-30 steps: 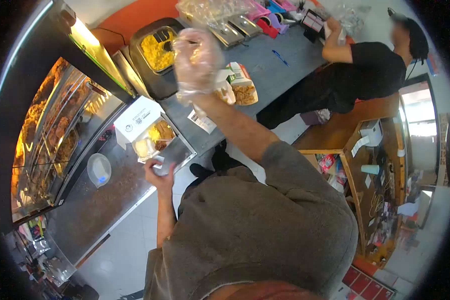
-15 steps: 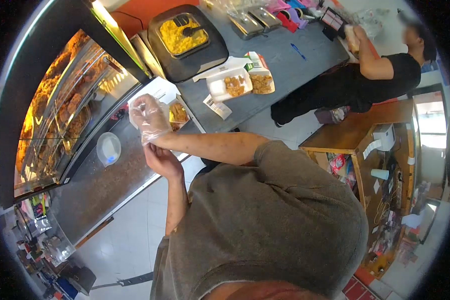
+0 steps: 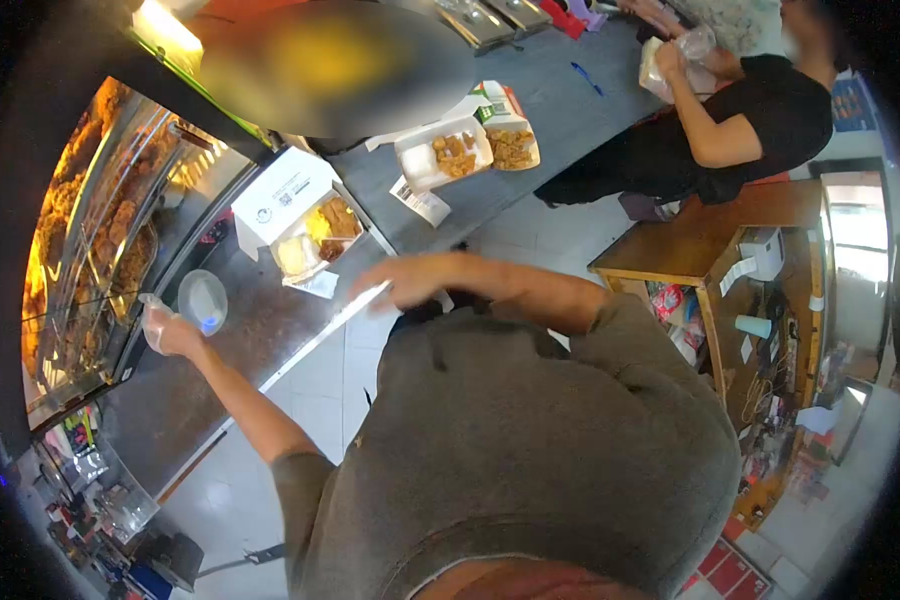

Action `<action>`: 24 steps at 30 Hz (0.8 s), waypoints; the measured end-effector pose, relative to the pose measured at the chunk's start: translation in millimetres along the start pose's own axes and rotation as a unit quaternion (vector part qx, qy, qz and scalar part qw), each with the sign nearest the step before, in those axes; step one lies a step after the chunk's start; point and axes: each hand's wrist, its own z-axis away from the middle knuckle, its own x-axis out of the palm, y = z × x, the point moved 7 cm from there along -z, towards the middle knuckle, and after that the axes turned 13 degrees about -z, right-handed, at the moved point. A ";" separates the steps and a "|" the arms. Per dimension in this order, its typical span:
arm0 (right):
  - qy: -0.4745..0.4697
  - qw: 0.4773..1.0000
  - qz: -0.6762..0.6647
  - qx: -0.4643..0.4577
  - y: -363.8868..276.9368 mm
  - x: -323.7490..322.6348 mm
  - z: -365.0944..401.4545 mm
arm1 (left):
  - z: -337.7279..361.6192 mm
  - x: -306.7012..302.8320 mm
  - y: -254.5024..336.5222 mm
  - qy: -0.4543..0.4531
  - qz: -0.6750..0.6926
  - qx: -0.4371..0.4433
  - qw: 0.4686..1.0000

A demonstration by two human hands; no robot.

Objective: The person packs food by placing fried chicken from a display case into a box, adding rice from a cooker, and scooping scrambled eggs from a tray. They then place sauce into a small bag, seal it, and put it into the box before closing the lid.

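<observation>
Crumpled clear plastic, seemingly a glove [image 3: 151,318], is bunched in my left hand [image 3: 175,335], which is over the brown counter beside a round translucent lid or bowl [image 3: 203,300]. My right hand [image 3: 398,283] is bare and smeared by motion at the counter's front edge; its fingers cannot be made out. Between the hands, an open white box [image 3: 288,195] holds fried chicken [image 3: 340,217], something yellow and a pale item. Neither hand touches the box.
Fried food glows in the glass display case [image 3: 120,230] at left. A second open box [image 3: 440,150] and a receipt [image 3: 420,201] lie on the grey counter. A co-worker [image 3: 770,130] in black holds a wrapped item at the upper right.
The clear glove has come off my right hand and is in my left hand, which moved left and down. My right hand moved right, uncovering the box. The co-worker's hands moved.
</observation>
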 end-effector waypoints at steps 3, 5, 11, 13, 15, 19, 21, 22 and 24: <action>0.394 0.907 0.142 0.031 40.6 -107.7 85.9 | -29.2 33.0 -82.8 -0.061 -0.450 0.116 0.883; 0.482 0.862 0.152 0.041 82.0 -151.1 148.0 | 14.8 56.9 -75.1 -0.114 -0.493 0.108 0.856; 0.633 0.700 0.119 0.309 142.4 -248.4 303.0 | 81.8 74.7 -51.6 -0.079 -0.474 0.189 0.856; 0.731 0.625 0.247 0.118 153.0 -277.3 335.8 | 157.0 80.1 75.4 -0.035 -0.248 0.200 0.947; 0.699 0.655 0.168 0.232 164.6 -314.9 352.7 | 237.1 114.8 155.4 -0.056 -0.124 0.228 0.964; 0.690 0.640 0.223 0.252 235.9 -425.5 381.7 | 351.5 236.6 196.4 -0.306 -0.059 0.266 0.912; 0.706 0.584 0.299 0.266 250.6 -461.5 392.3 | 373.5 265.6 212.5 -0.278 -0.158 0.273 0.907; 0.717 0.569 0.243 0.321 263.3 -472.4 401.6 | 378.6 285.2 191.0 -0.251 -0.172 0.243 0.921; 0.601 0.590 0.238 0.484 225.7 -487.0 396.3 | 380.9 297.3 189.3 -0.220 -0.231 0.207 0.925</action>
